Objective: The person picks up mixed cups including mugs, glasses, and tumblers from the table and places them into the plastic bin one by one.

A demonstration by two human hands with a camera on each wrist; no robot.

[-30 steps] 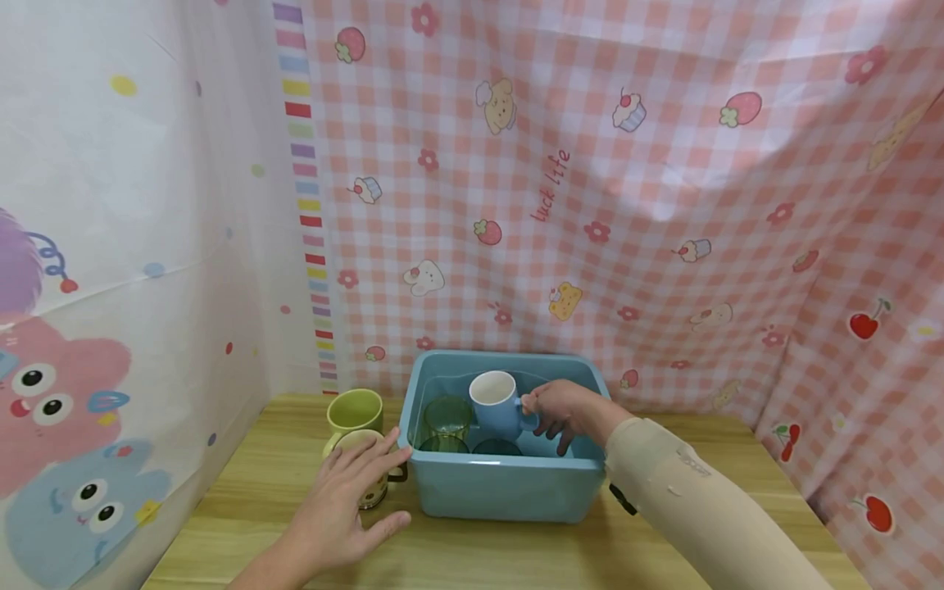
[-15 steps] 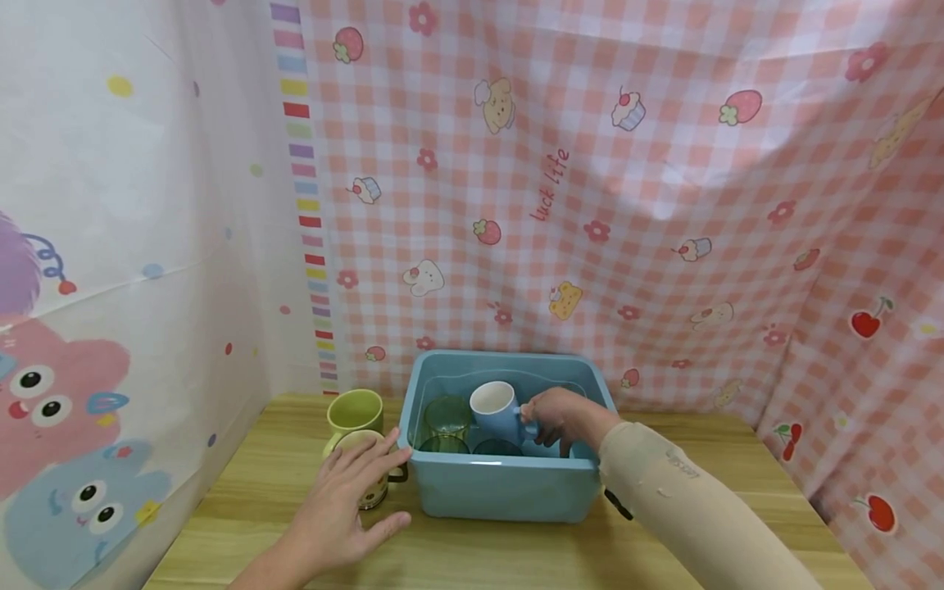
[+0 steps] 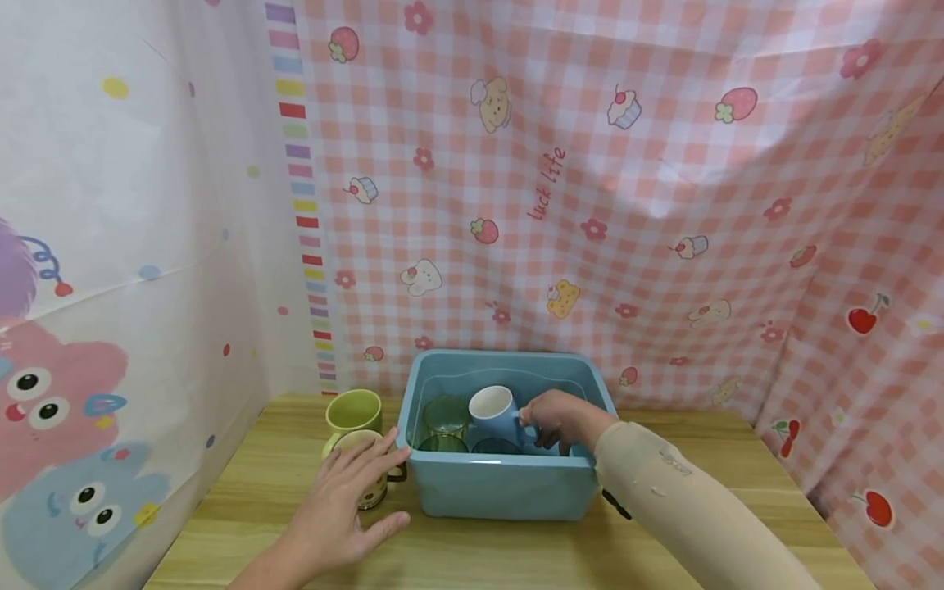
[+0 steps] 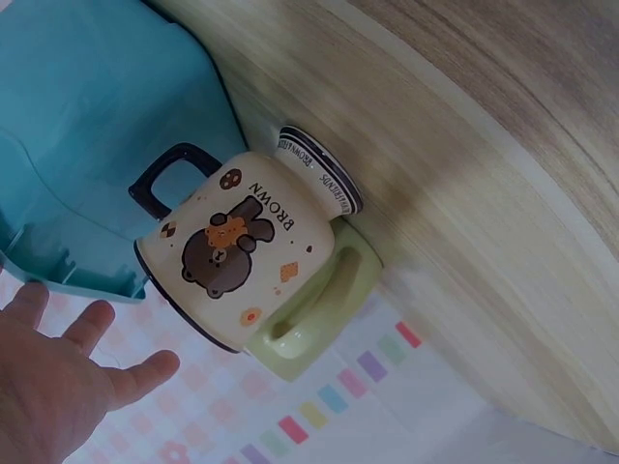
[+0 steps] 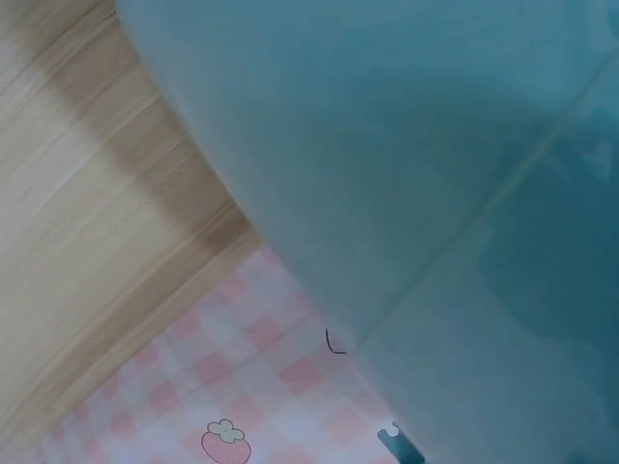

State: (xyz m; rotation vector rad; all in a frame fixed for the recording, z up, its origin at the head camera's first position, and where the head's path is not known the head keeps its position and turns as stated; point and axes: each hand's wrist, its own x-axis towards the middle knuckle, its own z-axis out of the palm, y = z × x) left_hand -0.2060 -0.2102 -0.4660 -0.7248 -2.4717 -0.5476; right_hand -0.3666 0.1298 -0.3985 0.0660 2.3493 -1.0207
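On the table [image 3: 516,549], the right hand [image 3: 553,418] grips a blue mug [image 3: 492,412] inside the tub [image 3: 509,487] among glasses [image 3: 446,414].

A wooden desk [image 3: 737,459] with pale grain stands in a corner hung with cloth. Behind the desk hangs a pink checked sheet [image 3: 627,205] printed with strawberries, cupcakes and cherries; left of the desk hangs a white sheet [image 3: 133,246] with cartoon animals and a striped edge.

Glasses [image 3: 446,419] crowding bin [image 3: 501,490] left; right free.
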